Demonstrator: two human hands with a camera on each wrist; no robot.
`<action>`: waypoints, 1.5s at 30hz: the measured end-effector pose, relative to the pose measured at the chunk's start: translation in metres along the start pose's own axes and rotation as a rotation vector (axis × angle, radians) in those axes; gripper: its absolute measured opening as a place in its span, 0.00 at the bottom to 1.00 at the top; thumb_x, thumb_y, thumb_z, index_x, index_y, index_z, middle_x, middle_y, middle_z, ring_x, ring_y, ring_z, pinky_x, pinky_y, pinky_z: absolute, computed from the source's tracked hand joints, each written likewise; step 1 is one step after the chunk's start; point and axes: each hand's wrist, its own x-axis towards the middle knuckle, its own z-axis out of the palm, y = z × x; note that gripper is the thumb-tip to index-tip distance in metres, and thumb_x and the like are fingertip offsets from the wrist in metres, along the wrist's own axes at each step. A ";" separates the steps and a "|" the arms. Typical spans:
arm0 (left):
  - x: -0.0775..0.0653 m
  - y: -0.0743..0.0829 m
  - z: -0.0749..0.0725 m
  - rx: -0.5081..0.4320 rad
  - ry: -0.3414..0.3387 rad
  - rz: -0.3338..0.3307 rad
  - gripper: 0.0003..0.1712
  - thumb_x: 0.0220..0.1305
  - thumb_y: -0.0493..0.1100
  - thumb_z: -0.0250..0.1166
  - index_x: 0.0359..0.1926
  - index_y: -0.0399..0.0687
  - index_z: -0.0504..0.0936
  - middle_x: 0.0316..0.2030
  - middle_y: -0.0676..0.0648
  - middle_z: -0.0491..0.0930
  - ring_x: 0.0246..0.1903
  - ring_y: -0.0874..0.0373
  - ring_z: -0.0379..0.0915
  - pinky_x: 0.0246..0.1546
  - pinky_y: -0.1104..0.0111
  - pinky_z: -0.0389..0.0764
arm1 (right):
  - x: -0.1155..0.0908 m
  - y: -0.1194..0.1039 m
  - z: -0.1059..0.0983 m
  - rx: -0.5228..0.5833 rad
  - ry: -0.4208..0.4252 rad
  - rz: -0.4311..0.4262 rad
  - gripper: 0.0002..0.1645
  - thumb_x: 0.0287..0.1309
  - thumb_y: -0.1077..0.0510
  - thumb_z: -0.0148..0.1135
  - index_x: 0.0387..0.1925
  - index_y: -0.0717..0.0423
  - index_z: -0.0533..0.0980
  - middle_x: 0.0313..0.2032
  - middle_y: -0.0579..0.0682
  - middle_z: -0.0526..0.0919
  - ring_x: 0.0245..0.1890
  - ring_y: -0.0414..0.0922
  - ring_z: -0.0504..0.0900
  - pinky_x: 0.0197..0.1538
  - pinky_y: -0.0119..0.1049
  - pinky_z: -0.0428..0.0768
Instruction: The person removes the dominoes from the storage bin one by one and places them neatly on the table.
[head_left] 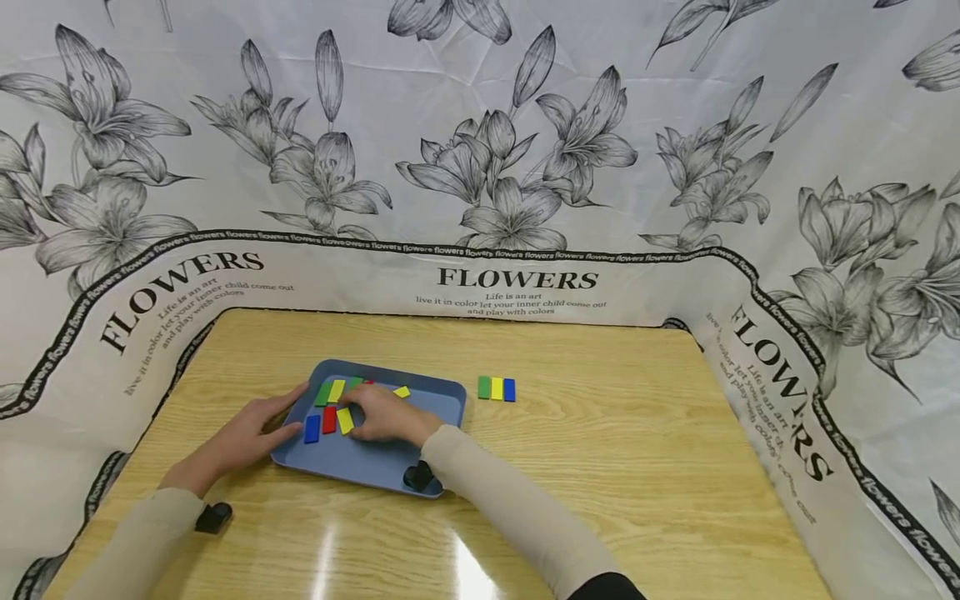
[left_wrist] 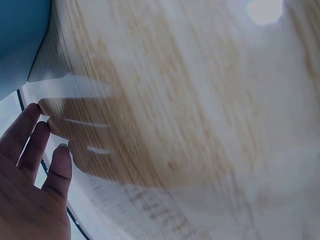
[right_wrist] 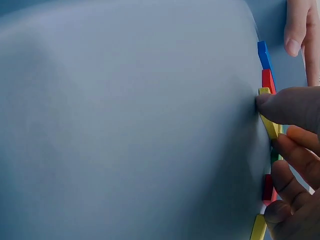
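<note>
A blue-grey tray [head_left: 375, 468] lies on the table with small coloured tiles in it. My right hand [head_left: 386, 414] is over its middle and pinches a yellow tile [right_wrist: 267, 112] between thumb and fingers. Left of that tile are a red tile [head_left: 329, 420] and a blue tile [head_left: 312, 429], forming a row. Behind them stand a green tile [head_left: 323, 394] and another yellow tile [head_left: 337, 391], with more tiles partly hidden by my right hand. My left hand [head_left: 251, 433] rests at the tray's left rim, fingers extended, the thumb near the blue tile.
Right of the tray, a green tile [head_left: 483, 387], a yellow tile [head_left: 497, 388] and a blue tile [head_left: 510, 390] lie side by side on the wooden table [head_left: 615, 450]. A flower-printed cloth [head_left: 517, 283] surrounds the table's back and sides.
</note>
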 end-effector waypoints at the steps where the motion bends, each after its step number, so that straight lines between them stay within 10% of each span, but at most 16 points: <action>1: 0.000 0.000 0.000 -0.002 -0.001 -0.002 0.39 0.75 0.49 0.63 0.79 0.40 0.60 0.70 0.30 0.70 0.68 0.29 0.68 0.65 0.35 0.69 | 0.000 0.000 0.000 -0.001 -0.001 0.002 0.31 0.61 0.56 0.72 0.65 0.54 0.78 0.63 0.49 0.82 0.65 0.42 0.78 0.70 0.30 0.72; 30: -0.003 0.002 -0.001 -0.008 -0.023 -0.040 0.40 0.75 0.51 0.62 0.80 0.42 0.59 0.71 0.29 0.68 0.69 0.27 0.64 0.66 0.33 0.67 | -0.014 0.000 -0.034 0.122 0.034 0.067 0.29 0.64 0.56 0.71 0.66 0.52 0.79 0.66 0.49 0.80 0.65 0.44 0.78 0.64 0.30 0.77; 45: 0.000 0.003 -0.003 -0.005 -0.022 -0.018 0.40 0.75 0.50 0.62 0.79 0.40 0.59 0.71 0.29 0.68 0.69 0.28 0.65 0.66 0.35 0.67 | -0.043 0.026 -0.078 0.131 0.103 0.098 0.30 0.64 0.58 0.70 0.67 0.57 0.77 0.63 0.51 0.82 0.40 0.45 0.76 0.39 0.30 0.74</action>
